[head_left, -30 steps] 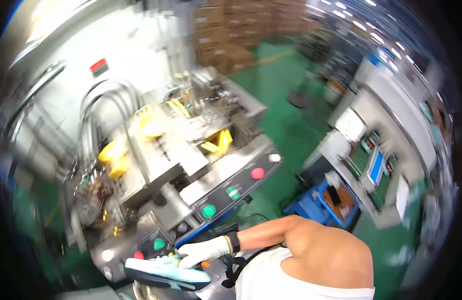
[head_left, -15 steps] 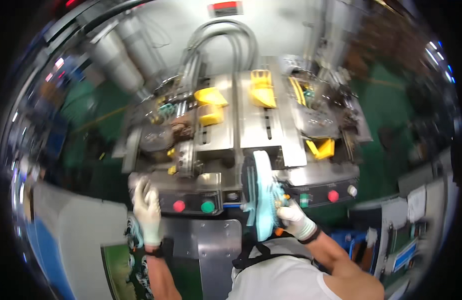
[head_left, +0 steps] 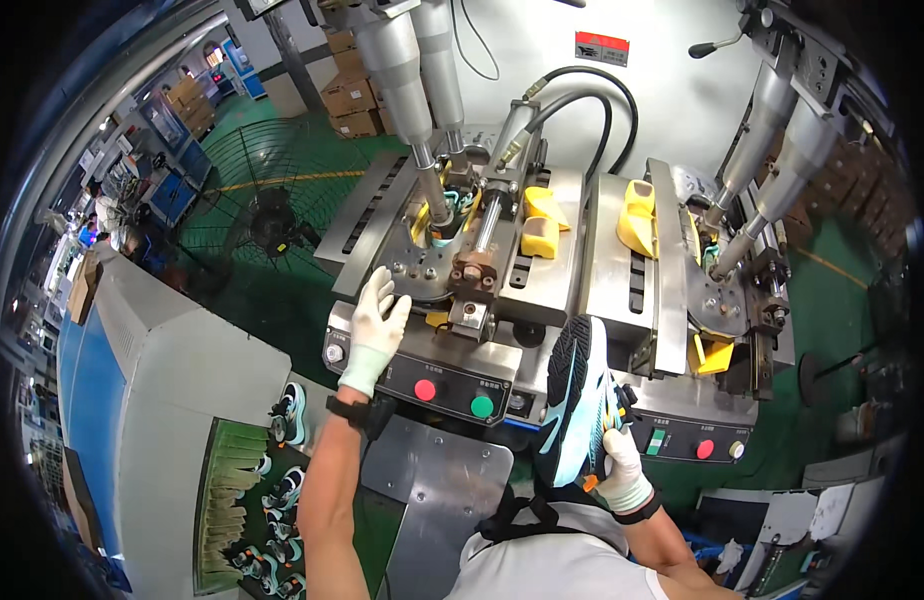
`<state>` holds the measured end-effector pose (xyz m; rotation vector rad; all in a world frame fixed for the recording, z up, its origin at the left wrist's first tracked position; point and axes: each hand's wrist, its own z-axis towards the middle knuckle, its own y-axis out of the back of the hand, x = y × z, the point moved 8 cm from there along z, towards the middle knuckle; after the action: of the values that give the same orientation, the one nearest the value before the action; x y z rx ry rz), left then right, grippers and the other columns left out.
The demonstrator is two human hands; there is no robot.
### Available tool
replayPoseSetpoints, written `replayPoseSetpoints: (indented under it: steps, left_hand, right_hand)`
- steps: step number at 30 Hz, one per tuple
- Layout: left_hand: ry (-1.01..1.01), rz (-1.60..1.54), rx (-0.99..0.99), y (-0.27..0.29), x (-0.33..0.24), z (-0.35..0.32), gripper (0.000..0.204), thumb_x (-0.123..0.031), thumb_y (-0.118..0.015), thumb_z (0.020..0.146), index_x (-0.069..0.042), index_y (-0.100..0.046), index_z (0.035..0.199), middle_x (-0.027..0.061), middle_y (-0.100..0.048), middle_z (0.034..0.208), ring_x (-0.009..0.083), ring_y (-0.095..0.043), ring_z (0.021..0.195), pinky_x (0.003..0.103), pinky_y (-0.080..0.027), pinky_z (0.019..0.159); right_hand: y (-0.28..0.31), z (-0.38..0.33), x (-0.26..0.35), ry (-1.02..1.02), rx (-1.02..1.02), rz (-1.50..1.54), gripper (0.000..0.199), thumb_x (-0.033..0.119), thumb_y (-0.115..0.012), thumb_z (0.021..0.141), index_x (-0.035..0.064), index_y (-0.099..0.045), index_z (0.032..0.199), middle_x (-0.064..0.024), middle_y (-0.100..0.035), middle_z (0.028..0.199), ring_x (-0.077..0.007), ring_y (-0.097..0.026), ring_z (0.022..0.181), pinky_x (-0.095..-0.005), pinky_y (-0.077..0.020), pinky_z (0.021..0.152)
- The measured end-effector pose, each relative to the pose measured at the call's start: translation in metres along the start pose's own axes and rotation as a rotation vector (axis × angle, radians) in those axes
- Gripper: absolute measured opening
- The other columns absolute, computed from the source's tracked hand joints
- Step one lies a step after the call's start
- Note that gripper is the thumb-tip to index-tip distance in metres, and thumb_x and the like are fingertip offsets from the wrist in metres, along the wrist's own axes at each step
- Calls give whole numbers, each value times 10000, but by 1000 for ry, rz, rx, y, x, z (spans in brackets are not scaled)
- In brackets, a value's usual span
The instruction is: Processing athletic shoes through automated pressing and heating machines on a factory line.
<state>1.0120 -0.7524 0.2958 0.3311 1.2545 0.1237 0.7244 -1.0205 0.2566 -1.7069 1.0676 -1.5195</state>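
Note:
My right hand (head_left: 622,470), in a white glove, is closed on a light blue and black sneaker (head_left: 574,400). The shoe stands on end in front of the machine, its dark treaded sole turned toward the left. My gloved left hand (head_left: 376,325) is empty, fingers spread, over the front left corner of the press machine (head_left: 604,290). Just beyond it is the left metal plate (head_left: 414,272), where another teal and black shoe (head_left: 450,226) sits under a metal cylinder (head_left: 394,75). Part of that shoe is hidden by the cylinder.
Red (head_left: 425,390) and green buttons (head_left: 482,406) line the front panel. Yellow blocks (head_left: 540,238) sit on the middle plates. Several sneakers (head_left: 290,415) lie by a green-curtained opening (head_left: 222,500) at lower left. A large fan (head_left: 272,222) stands behind on the left.
My left hand has moved forward and right, to the machine's left station. The view has swung left. My right hand still holds the sneaker, with more of its sole showing.

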Motion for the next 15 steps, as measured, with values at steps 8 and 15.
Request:
replayPoseSetpoints:
  steps: [8,15]
  left_hand:
    - [95,-50,69,-31,38,65,756,-5,-681,872,78,-279,1507,295,-418,1491,378,-450,1389,427,-400,1147]
    - [218,89,184,-66,96,136,830,-8,-729,831,55,-258,1512,276,-425,1499,356,-460,1388,414,-414,1131]
  right_hand:
    - [10,22,5,3,-51,-13,688,172,-825,827,51,-482,1411,-103,-656,1268,-250,-677,1113,-412,-588,920]
    - [7,35,16,26,-140,-138,835,235,-861,791,74,-413,1477,-75,-594,1354,-234,-617,1196,-394,-531,994]
